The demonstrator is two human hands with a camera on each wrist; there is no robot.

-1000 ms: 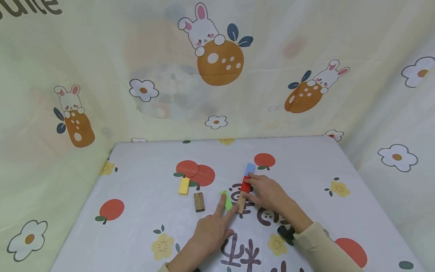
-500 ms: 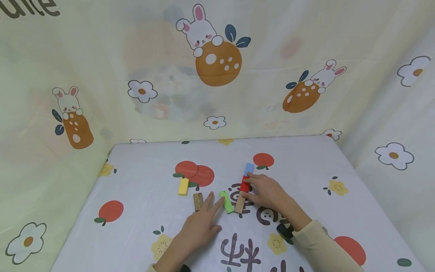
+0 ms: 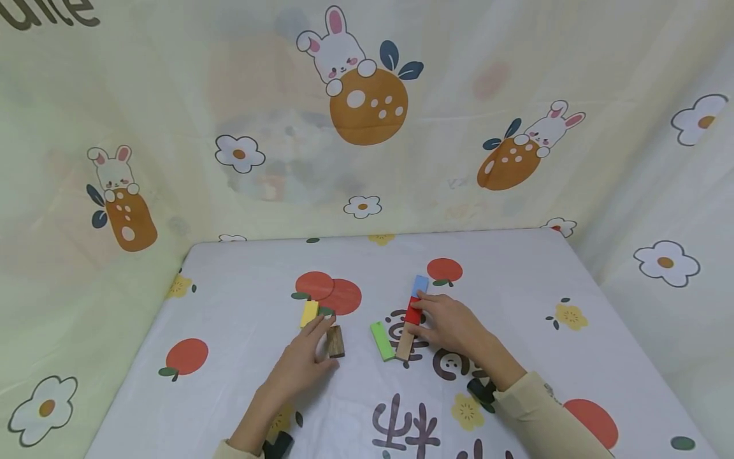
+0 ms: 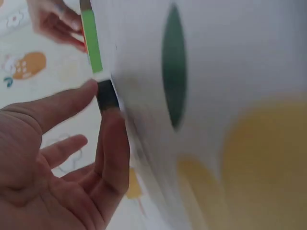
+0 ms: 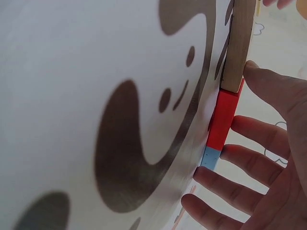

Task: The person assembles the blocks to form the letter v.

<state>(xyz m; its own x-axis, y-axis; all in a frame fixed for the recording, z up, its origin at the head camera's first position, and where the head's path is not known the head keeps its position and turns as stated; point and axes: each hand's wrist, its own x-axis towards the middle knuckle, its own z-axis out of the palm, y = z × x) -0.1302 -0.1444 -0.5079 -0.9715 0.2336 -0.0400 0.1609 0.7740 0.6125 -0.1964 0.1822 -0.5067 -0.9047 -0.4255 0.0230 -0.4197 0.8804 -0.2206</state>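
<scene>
My left hand (image 3: 301, 363) has thumb and a finger at the two ends of a dark brown wooden block (image 3: 335, 342); in the left wrist view both tips appear to touch this block (image 4: 108, 95). My right hand (image 3: 455, 325) rests extended fingers against a row of blocks laid end to end: light wood (image 3: 404, 344), red (image 3: 413, 312) and blue (image 3: 420, 285). In the right wrist view, its thumb touches the light wood block (image 5: 238, 45) and fingers lie along the red block (image 5: 223, 119). A green block (image 3: 382, 341) slants beside the row's near end.
A yellow block (image 3: 309, 313) lies just beyond my left fingers, partly covered by them. The printed white tablecloth (image 3: 241, 306) covers the table, and a patterned curtain (image 3: 275, 210) rises behind its back edge.
My left hand has left the green and light wood blocks and moved left to the dark brown block. The right hand stays at the row.
</scene>
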